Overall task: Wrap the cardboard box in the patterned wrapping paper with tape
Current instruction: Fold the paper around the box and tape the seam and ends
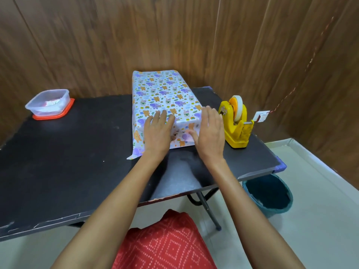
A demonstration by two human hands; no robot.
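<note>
With the cardboard box (163,90) largely covered in wrapping paper (136,135), the left hand (158,131) and right hand (209,131) lay flat, gripping nothing, smoothing its near end, seemingly untaped.

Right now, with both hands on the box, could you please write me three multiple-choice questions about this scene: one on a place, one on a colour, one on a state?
1. Where does the dispenser stand, relative to the box?
A. To its left
B. To its right
C. On top of it

2. What colour is the dispenser?
A. Green
B. White
C. Yellow

3. How is the left hand?
A. Flat on the box, fingers straight
B. Gripping the dispenser
C. In a fist, in the air

Answers:
1 B: the dispenser stands just beyond the right hand, on the box's right side.
2 C: its body is plainly yellow.
3 A: its fingers lie straight over the box's near top edge.
</note>
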